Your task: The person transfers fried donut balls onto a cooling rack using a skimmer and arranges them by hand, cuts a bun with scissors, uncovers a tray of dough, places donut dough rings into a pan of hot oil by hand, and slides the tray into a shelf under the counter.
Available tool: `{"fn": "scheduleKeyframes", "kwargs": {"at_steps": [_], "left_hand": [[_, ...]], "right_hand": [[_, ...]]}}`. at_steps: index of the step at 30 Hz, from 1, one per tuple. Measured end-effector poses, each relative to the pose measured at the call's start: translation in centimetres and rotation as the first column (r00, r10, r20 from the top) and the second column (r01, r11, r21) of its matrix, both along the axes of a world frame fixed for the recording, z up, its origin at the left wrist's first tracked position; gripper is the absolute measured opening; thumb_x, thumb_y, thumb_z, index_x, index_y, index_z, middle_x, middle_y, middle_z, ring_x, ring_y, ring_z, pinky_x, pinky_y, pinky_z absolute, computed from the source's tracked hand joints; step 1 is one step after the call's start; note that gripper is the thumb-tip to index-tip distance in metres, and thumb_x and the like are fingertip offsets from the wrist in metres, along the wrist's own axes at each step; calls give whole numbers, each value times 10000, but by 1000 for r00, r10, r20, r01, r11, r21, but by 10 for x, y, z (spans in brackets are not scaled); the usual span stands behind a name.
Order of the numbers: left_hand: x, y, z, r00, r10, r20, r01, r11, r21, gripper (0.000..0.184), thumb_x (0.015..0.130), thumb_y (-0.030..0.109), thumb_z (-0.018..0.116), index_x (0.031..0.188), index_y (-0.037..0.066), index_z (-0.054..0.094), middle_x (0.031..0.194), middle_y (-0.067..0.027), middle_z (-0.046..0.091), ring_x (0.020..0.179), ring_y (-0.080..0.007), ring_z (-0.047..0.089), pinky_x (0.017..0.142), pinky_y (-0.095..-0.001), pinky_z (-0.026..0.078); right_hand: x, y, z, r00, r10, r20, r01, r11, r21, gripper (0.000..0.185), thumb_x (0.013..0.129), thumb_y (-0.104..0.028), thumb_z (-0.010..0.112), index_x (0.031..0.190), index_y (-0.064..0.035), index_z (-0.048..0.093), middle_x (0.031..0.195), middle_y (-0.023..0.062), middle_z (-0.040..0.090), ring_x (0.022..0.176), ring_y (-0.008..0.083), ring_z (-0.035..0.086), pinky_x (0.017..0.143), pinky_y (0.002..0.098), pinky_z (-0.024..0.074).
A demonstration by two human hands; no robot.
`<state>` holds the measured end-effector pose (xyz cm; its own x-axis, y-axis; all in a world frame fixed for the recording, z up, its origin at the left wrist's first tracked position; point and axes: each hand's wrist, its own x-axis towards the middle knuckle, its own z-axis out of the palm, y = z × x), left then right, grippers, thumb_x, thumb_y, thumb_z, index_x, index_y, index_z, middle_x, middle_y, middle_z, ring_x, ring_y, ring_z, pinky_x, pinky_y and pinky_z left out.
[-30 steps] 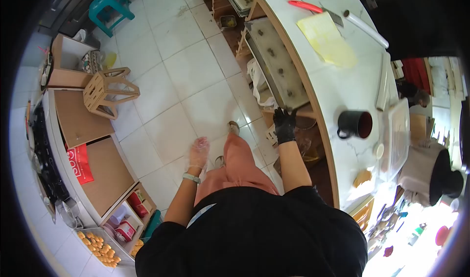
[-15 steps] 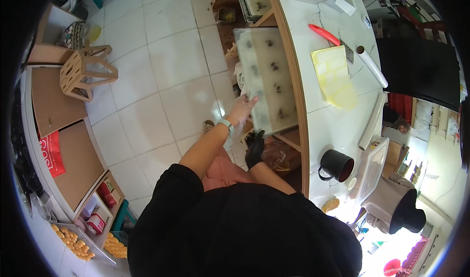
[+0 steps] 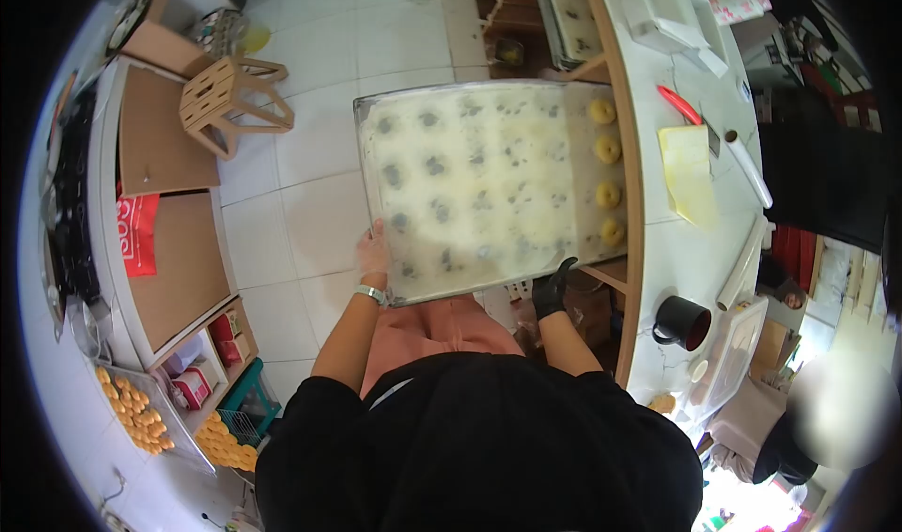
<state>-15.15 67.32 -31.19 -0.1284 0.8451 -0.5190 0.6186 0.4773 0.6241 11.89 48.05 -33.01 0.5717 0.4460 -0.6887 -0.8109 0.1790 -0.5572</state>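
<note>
While the tray (image 3: 584,170) is extending lengthwise from left to right, left hand (image 3: 372,255) is pinching its left rim, right hand (image 3: 551,295) touching its near edge, grip unclear.

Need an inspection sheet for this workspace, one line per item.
Surface: pale, veined counter; tray held beside it, one end under its edge.
Job's things: four yellow rings visible at the tray's counter end.
Clutter: red-handled tool, yellow sheet, dark mug on counter.
Grippers: left hand, clear-gloved, on tray rim; right hand, black-gloved, at near edge, grip unclear.
Cables: nothing seen near tray.
Surroundings: wooden stool on tiled floor; another person beyond counter.
</note>
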Motion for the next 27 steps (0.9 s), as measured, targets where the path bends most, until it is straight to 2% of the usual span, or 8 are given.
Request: {"fn": "scheduleKeyframes", "kwargs": {"at_steps": [3,6,10,15,18,21,24,27], "left_hand": [[-50,2,15,993,17,-118,-14,1000,22,520,819,495,400,872,7,574,781,-216,566,748,-356,532,657,-397,406],[-98,-6,6,995,86,48,-92,986,138,510,811,495,410,868,19,583,789,-216,567,751,-365,532,657,-399,407],[-171,-10,18,989,146,0,-146,989,28,524,799,506,414,873,18,588,808,-225,566,774,-388,523,677,-396,409],[-286,-48,43,961,275,-10,-275,961,43,540,797,516,403,865,9,577,833,-229,561,823,-403,509,707,-410,404],[-355,-76,56,898,439,30,-440,897,50,556,795,526,393,895,8,568,884,-226,557,864,-392,509,723,-421,398],[-398,-104,73,829,529,-182,-487,842,231,493,814,453,442,948,-8,557,831,-213,582,765,-340,565,663,-391,425],[-418,-112,122,572,805,-158,-806,588,73,585,794,549,381,921,6,559,907,-209,569,881,-366,530,725,-425,399],[-434,-110,119,361,932,24,-932,360,39,633,788,568,384,947,-25,537,899,-216,572,862,-357,541,725,-412,410]], "right_hand": [[-42,17,4,998,61,-12,-62,997,-47,667,817,-539,357,1273,-59,277,1281,82,346,1154,224,355,951,361,308],[-81,23,12,982,188,2,-187,981,-57,661,819,-532,360,1269,-53,281,1278,83,350,1150,222,360,949,357,312],[-133,20,38,923,383,38,-380,922,-72,654,823,-522,364,1264,-47,286,1273,85,357,1145,219,367,945,351,318],[-203,38,58,764,637,104,-634,771,-63,644,827,-510,368,1258,-38,292,1267,87,365,1139,215,375,941,345,324],[-251,69,68,642,748,166,-756,654,-25,638,830,-503,371,1255,-33,296,1263,89,369,1136,212,380,939,340,328],[-303,117,79,529,808,261,-840,541,30,632,833,-496,374,1251,-27,300,1259,90,374,1132,210,385,936,336,332],[-355,175,92,465,820,334,-883,459,102,627,836,-489,377,1247,-22,304,1256,91,379,1129,208,390,934,332,336],[-406,245,116,480,824,300,-877,448,173,574,852,-442,388,1199,13,356,1192,94,447,1078,183,444,903,292,368]]}}
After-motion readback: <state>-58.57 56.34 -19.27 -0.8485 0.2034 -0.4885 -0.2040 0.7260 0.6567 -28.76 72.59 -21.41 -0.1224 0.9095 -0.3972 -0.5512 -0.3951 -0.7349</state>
